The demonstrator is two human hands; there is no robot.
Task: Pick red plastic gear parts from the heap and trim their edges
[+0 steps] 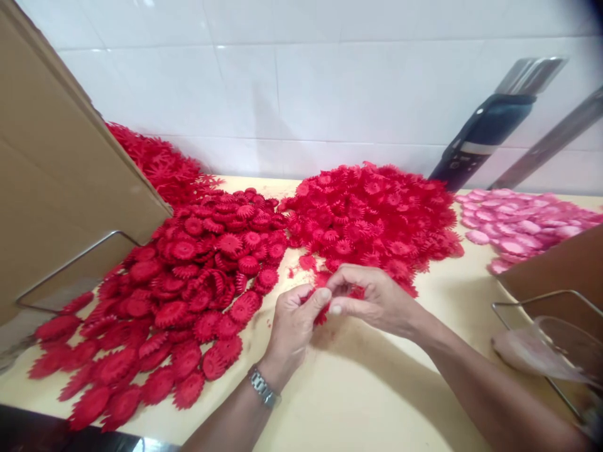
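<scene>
My left hand (293, 326) and my right hand (372, 300) meet over the pale table (377, 389), fingers pinched together on a small red flower-shaped plastic piece (322, 314) between them. A metal watch (264, 387) sits on my left wrist. A spread of flat red toothed discs (188, 295) lies to the left of my hands. A heap of red flower pieces (372, 216) rises just behind my hands.
A pile of pink flower pieces (522, 226) lies at the right back. A cardboard sheet (56, 169) leans at the left over a wire frame (70, 263). Another wire frame with a clear bag (546, 351) stands at right. A white tiled wall is behind.
</scene>
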